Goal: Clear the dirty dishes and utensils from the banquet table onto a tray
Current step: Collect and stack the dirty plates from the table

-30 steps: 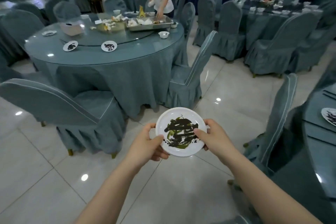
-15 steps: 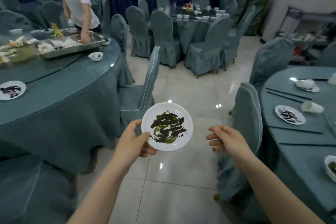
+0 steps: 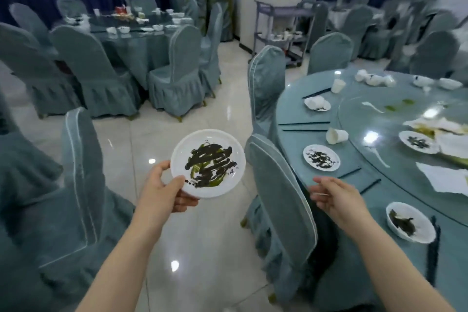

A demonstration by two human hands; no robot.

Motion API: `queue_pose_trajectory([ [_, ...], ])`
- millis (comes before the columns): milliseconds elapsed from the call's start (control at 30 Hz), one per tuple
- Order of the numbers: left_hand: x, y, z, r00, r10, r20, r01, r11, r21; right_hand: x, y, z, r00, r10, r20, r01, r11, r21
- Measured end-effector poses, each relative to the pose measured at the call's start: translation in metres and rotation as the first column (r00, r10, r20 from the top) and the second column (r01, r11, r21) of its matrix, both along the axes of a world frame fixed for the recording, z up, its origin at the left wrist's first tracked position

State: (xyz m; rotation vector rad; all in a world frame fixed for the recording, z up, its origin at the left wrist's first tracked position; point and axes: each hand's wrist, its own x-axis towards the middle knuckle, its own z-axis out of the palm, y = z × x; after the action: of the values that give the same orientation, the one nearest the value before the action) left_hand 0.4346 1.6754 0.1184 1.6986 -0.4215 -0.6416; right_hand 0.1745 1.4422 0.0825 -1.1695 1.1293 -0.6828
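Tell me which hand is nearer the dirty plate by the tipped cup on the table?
Right. The right hand reaches over the table edge just below that dirty plate, not touching it. The left hand is off to the left, holding another plate over the floor.

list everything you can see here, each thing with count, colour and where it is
held plate: 1, white with dark sauce smears, gripped by the left hand over the floor
dirty plates on near table: 4 clear ones, white, dark residue, along the table's near edge and on the turntable
paper cups: several, white, some tipped over, on the near table
chopsticks: several pairs, dark, lying flat by the table edge
near table: 1, teal glass top, right
napkins: several, white, far right of the table
chairs: many, teal covers, around every table
service cart: 1, grey, by the white pillar
far table: 1, teal, upper left, with white dishes
left hand: holds the plate's rim
right hand: fingers relaxed, empty, near the table edge
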Motion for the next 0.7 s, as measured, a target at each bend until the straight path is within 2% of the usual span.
queue_pose_trajectory([
  [133,0.048,-0.090,0.008,0.997,-0.071,-0.020,0.071,0.997,0.006,0.025,-0.067,-0.009,0.995,-0.097,-0.040,0.097,0.995,0.014],
  [267,0.096,-0.175,0.029,0.982,-0.182,0.049,0.183,0.983,-0.007,0.051,-0.121,-0.014,0.984,-0.166,-0.061,0.169,0.985,0.046],
  [400,0.136,-0.249,0.042,0.958,-0.283,0.055,0.284,0.959,-0.015,0.073,-0.158,-0.024,0.967,-0.237,-0.099,0.247,0.964,0.102],
  [533,0.175,-0.319,0.043,0.919,-0.385,0.085,0.389,0.920,-0.042,0.097,-0.190,-0.036,0.928,-0.336,-0.160,0.362,0.916,0.176],
  [700,0.214,-0.384,0.036,0.848,-0.526,0.067,0.529,0.848,-0.027,0.108,-0.204,-0.067,0.842,-0.479,-0.250,0.533,0.810,0.244],
])
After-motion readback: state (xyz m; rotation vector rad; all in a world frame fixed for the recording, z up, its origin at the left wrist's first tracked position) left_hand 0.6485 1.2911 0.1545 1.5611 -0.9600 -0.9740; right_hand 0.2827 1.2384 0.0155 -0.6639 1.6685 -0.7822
